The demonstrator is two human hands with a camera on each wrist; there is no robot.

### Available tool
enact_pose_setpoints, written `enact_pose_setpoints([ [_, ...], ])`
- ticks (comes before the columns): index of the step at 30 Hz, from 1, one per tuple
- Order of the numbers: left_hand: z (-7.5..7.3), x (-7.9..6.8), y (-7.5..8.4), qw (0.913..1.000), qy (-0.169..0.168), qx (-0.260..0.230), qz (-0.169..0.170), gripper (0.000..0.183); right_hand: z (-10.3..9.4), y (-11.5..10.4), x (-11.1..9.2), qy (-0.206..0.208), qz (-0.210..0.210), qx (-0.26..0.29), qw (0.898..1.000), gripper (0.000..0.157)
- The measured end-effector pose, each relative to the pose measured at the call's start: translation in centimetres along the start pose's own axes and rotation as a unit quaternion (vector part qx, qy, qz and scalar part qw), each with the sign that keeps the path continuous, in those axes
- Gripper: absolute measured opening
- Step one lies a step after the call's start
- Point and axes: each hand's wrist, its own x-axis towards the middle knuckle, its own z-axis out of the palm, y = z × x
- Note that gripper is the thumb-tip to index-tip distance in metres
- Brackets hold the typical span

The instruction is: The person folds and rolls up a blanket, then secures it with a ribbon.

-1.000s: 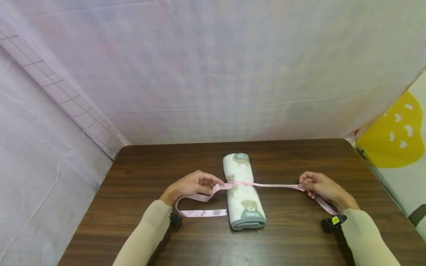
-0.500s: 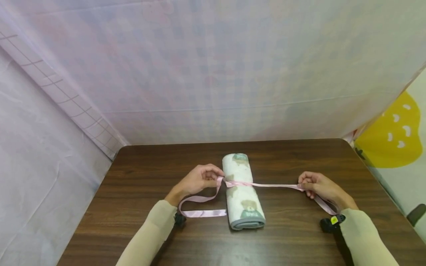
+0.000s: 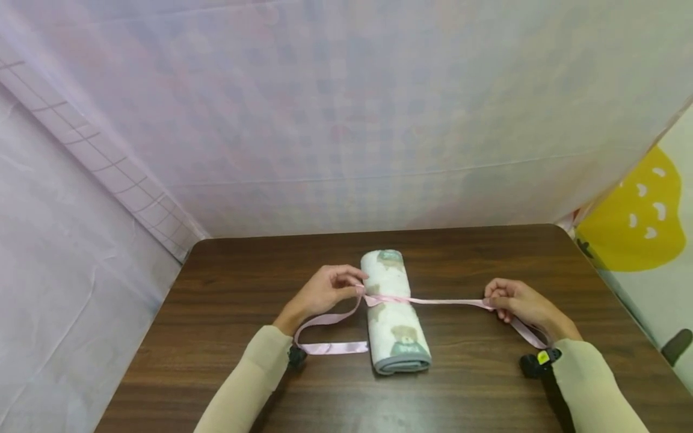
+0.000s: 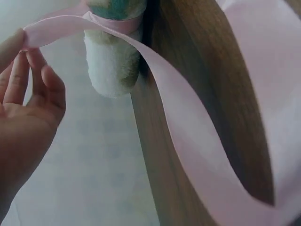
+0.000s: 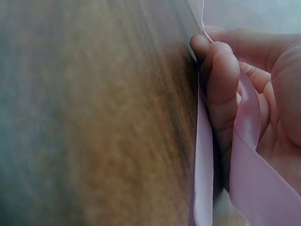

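Observation:
A rolled white towel (image 3: 397, 343) with bear prints and a grey edge lies lengthwise on the table. Around its middle runs a pink satin ribbon (image 3: 446, 302), crossed on top. Close to the towel's left side, my left hand (image 3: 327, 290) pinches the ribbon between thumb and fingertip, as the left wrist view shows with the hand (image 4: 35, 103) and ribbon (image 4: 188, 108). The left tail curves down to the table and ends beside the towel. Out to the right, my right hand (image 3: 517, 300) pinches the other tail, which stretches straight from the towel; its loose end (image 5: 263, 183) hangs past the palm.
The dark wooden table (image 3: 460, 391) has rounded far corners. A pale checked cloth (image 3: 346, 150) hangs behind it, a white sheet (image 3: 54, 270) at the left. A cloth with a yellow print (image 3: 633, 222) is at the right.
My left hand has moved slightly right and away from me, lifting the left ribbon tail to a pinch beside the towel. The right hand has kept its place and hold.

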Motion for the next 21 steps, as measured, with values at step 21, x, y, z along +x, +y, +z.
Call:
enact_pose_setpoints([
  [21,0.5,0.3,0.7,0.9959,0.072,0.036,0.042,0.022,0.1,-2.5,-0.4,0.019,-0.008,0.126,0.992,0.006],
])
